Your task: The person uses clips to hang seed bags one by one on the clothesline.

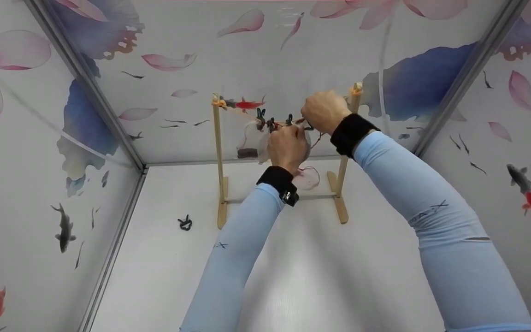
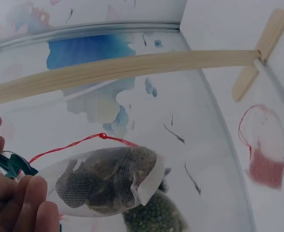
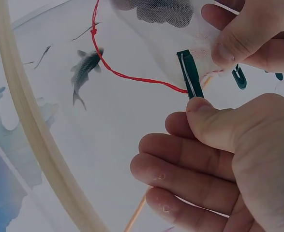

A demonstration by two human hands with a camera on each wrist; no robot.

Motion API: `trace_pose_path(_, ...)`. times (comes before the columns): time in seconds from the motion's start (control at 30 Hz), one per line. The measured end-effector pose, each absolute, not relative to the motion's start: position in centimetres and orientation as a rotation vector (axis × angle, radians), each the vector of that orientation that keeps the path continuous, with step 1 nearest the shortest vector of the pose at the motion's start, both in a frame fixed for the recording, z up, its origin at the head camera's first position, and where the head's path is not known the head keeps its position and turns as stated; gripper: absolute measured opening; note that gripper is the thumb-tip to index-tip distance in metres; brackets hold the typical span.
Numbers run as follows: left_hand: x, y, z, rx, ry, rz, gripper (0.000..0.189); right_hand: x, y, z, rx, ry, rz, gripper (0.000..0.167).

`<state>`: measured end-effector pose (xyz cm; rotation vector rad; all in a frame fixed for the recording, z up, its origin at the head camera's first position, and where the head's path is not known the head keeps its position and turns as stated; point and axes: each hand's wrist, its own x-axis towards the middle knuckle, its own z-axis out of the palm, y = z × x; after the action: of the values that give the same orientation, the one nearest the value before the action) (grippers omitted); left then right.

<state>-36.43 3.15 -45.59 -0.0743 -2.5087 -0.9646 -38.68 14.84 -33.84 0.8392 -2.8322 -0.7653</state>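
A white mesh drawstring bag (image 2: 103, 181) with dark contents and a red string hangs at the cord of a wooden rack (image 1: 218, 152). My left hand (image 1: 287, 146) pinches its top edge between thumb and finger, plainest in the right wrist view. My right hand (image 1: 325, 110) squeezes a dark green clip (image 3: 190, 72) between thumb and index finger, and the clip's jaws are over the edge of the mesh beside my left fingers. The other right fingers are loosely bent. More dark clips (image 1: 261, 118) sit on the cord to the left.
Another mesh bag (image 2: 154, 215) with greenish contents hangs behind. A bag with reddish contents (image 2: 267, 169) lies on the white floor by the rack's foot. One loose clip (image 1: 185, 223) lies left of the rack. Patterned panels (image 1: 265, 60) enclose the back and sides.
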Motion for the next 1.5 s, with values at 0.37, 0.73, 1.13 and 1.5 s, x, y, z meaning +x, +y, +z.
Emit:
trace_pose_path(0.37,-37.0,3.5,-46.9,-0.043,-2.323,-1.314,0.023,-39.2,15.2,-34.0,0.886,-2.816,-0.787,0.015)
trace_pose_path(0.73,-36.8,3.3,-47.9,-0.112,-2.299,-1.282,0.021,-38.8,17.1,-35.8,0.912,-2.781,-0.518,0.019)
trace_pose_path(1.13,-35.1,0.6,-49.8,-0.465,-2.436,-1.199,0.026,-37.5,20.3,-40.1,0.909,-2.75,-0.205,0.042)
trace_pose_path(1.5,-32.7,-6.3,-53.3,-0.64,-2.616,-1.042,0.021,-36.6,22.6,-44.9,0.963,-2.777,-0.095,0.015)
